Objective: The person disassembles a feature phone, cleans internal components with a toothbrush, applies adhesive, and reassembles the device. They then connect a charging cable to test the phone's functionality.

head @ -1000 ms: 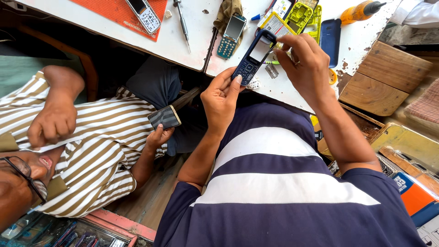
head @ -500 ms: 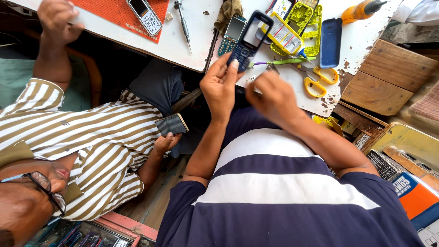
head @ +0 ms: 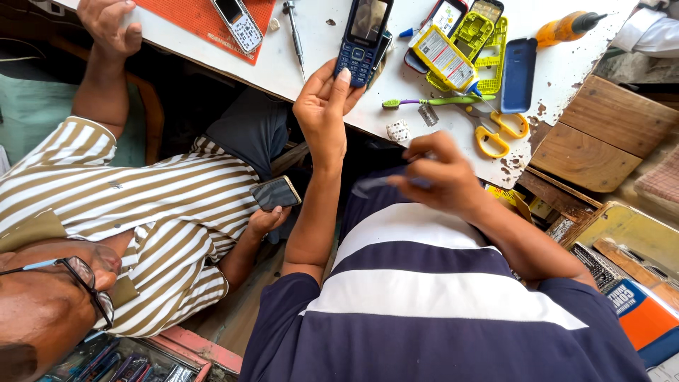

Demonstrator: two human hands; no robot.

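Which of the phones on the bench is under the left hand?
The dark blue keypad phone, touched by the left hand; the white one lies apart on the orange mat.

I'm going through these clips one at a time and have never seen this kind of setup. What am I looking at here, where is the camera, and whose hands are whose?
There is no machine here. The one picture comes from a camera worn on a person's head, looking down over a navy and white striped shirt at their two bare hands.

The left hand holds up a dark blue keypad phone over a white, chipped worktable. The right hand is blurred close to the chest; something thin seems pinched in it, but I cannot tell what.

On the table lie yellow-handled scissors, a green toothbrush, a yellow phone casing, a dark blue back cover and an orange mat.

The person in the brown striped shirt is someone else, holding a black smartphone.
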